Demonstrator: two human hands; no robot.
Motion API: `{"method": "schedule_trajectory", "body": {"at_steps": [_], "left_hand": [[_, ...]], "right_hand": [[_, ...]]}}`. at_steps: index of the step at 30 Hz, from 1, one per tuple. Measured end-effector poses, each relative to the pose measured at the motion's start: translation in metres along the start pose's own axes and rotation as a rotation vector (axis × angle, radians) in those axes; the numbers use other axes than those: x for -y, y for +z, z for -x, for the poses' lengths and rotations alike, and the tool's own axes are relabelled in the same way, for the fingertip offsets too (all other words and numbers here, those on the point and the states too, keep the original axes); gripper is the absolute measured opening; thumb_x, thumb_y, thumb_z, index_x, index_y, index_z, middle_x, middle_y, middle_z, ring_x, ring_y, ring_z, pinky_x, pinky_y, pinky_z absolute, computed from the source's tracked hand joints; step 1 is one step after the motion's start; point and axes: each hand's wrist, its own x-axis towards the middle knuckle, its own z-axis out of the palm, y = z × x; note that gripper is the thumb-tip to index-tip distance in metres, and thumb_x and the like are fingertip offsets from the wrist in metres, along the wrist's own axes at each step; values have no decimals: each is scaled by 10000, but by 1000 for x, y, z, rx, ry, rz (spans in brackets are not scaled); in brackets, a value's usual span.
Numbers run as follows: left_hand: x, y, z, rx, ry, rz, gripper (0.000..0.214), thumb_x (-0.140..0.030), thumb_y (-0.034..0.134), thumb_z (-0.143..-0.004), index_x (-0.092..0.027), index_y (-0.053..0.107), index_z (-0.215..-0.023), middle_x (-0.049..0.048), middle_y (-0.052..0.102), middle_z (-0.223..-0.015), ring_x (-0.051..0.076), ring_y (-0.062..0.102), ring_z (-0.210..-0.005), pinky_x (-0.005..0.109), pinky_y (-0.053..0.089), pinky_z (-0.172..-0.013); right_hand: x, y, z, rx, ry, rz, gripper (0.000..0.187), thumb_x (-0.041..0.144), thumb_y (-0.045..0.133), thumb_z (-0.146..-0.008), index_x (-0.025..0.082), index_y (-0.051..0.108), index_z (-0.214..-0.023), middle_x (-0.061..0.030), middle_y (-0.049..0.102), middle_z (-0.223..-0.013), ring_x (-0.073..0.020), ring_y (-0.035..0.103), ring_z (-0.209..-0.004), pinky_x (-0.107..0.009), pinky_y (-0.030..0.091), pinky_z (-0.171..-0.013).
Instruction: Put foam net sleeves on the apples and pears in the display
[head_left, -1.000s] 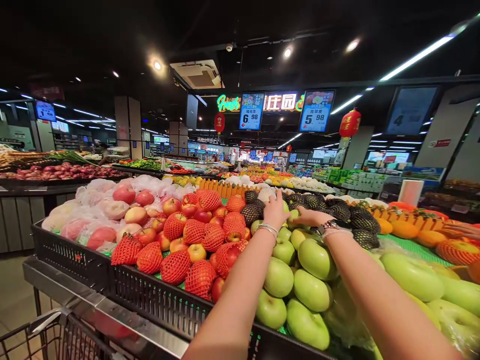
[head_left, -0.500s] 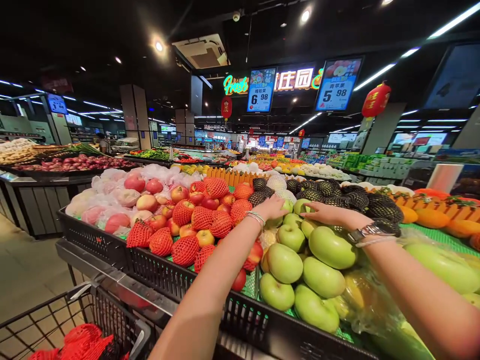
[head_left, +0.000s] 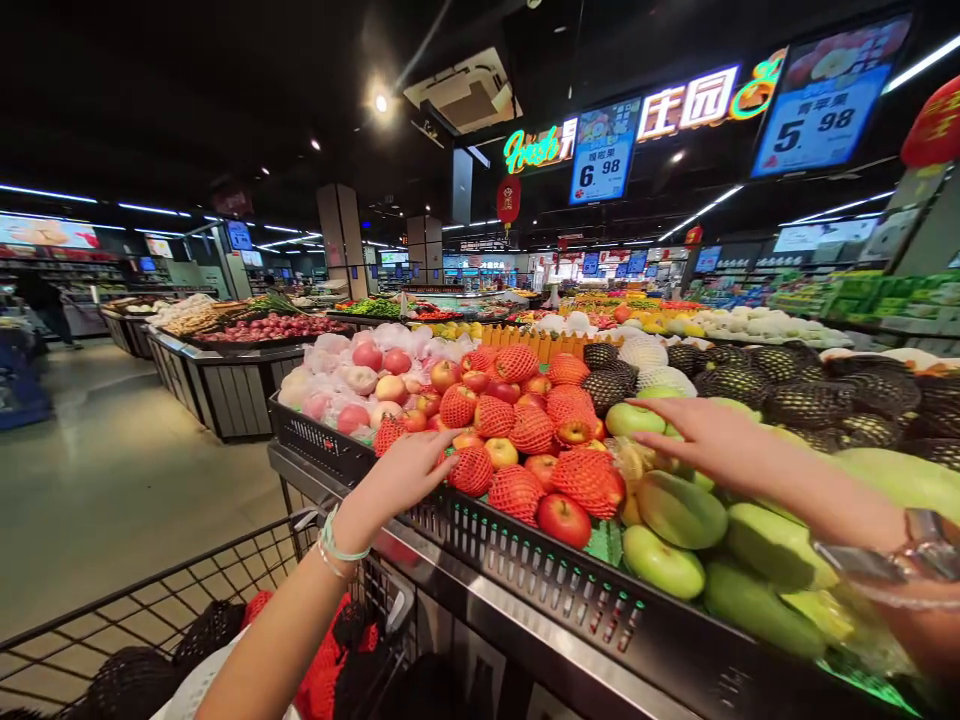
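Observation:
My left hand point(head_left: 409, 465) is held over the front rim of the black crate point(head_left: 480, 520), fingers stretched out and nothing in them. It is nearest to the red apples point(head_left: 564, 520), many wrapped in red foam nets point(head_left: 516, 492). Above the green apples point(head_left: 634, 420) reaches my right hand point(head_left: 701, 430), its fingers extended and apart. Whether its fingertips touch an apple I cannot tell. Larger green fruit point(head_left: 684, 508) lies under my right forearm, partly in its shadow.
At lower left a shopping cart point(head_left: 187, 560) holds red and black netting point(head_left: 206, 640). Black-netted fruit point(head_left: 750, 380) is piled behind the green apples. Bagged pale pink fruit point(head_left: 360, 380) lies at the crate's left end. Red onions point(head_left: 277, 325) fill a stand farther left.
The view has swung left and more of the cart shows. My left hand has moved from the green apples to the front of the red ones. My right hand remains over the green apples.

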Motion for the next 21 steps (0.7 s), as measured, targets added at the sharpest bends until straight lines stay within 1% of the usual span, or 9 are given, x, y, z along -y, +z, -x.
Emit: {"method": "schedule_trajectory", "body": {"at_steps": [2,4,6,8,11,13,15,18,21], "left_hand": [[27,15,26,28,-160,13,400,-372,340,-999,-206,462,-1342,91,655,-1234,246,602,-1131,371,435,-969],[55,35,49,69,-307,5,341,-345,346,-998,-190,533,-1236,93,681,-1140,248,622,-1072,376,446,-940],[84,62,74,129,-434,-1,309,-307,342,-1001,-153,588,-1108,99,695,-1010,242,650,-960,389,480,-874],[110,96,100,220,-550,9,285,-288,375,-1002,-128,607,-1048,89,688,-969,217,655,-908,400,505,-846],[135,155,142,399,-654,50,248,-342,567,-932,-142,621,-1068,56,665,-1057,200,651,-925,405,537,-835],[140,192,168,499,-694,58,272,-320,596,-917,-153,605,-1130,77,639,-1153,218,636,-1004,434,534,-869],[141,223,187,573,-722,46,315,-311,615,-904,-163,588,-1181,90,603,-1234,248,604,-1091,478,508,-924],[144,252,203,635,-761,26,352,-304,623,-898,-169,569,-1218,95,588,-1267,266,580,-1140,511,476,-966],[152,260,209,628,-799,39,354,-311,592,-920,-170,550,-1242,90,617,-1207,243,623,-1060,479,513,-919]], "right_hand": [[44,16,9,17,-150,-68,476,382,569,-879,164,594,-1301,-150,652,-1254,-319,639,-1102,-459,485,-975],[83,36,19,24,-301,-169,408,383,556,-886,203,628,-1244,-119,690,-1187,-289,679,-1012,-433,539,-892],[111,59,29,-62,-416,-203,354,370,549,-892,211,649,-1193,-115,710,-1124,-288,685,-972,-442,552,-854],[125,84,36,-204,-487,-208,308,338,544,-900,204,655,-1154,-114,711,-1096,-295,664,-994,-469,535,-877],[125,123,43,-396,-528,-238,255,269,487,-931,204,650,-1115,-98,705,-1077,-266,642,-987,-449,515,-884],[117,144,46,-507,-545,-223,243,226,458,-937,207,660,-1071,-88,716,-989,-243,646,-896,-419,516,-824],[110,158,49,-591,-569,-198,227,190,461,-930,198,668,-1023,-76,722,-897,-224,643,-803,-394,509,-777],[109,165,51,-643,-552,-191,199,165,467,-928,176,665,-945,-69,716,-813,-208,635,-725,-369,503,-734],[113,162,51,-641,-485,-225,205,180,453,-943,162,653,-899,-75,702,-775,-211,632,-705,-367,506,-709]]}}
